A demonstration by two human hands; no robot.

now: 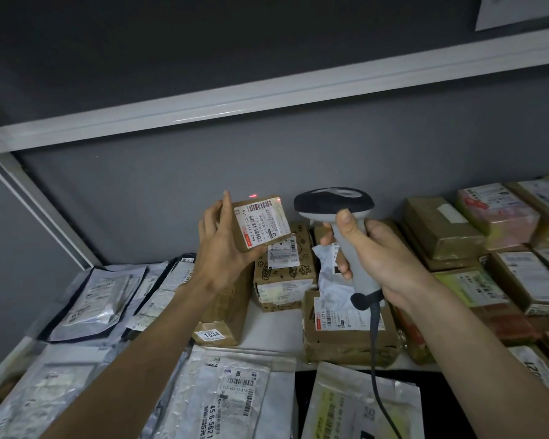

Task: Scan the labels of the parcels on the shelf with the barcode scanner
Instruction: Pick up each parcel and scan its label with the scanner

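Note:
My left hand [221, 245] holds a small brown cardboard parcel [260, 221] lifted above the shelf, its white label tilted to face me. My right hand [371, 258] grips the grey handle of a barcode scanner [333, 204] just right of the parcel, its dark head level with the label. A red scan line lies across the parcel's top edge, and a red spot shows on the grey wall behind. The scanner's cable hangs down from the handle.
Brown boxes [284, 270] stand on the white shelf [273, 327] under my hands, with more boxes [441, 229] stacked at the right. Plastic mailer bags [102, 299] lie at the left and along the front. A white shelf beam [267, 99] runs overhead.

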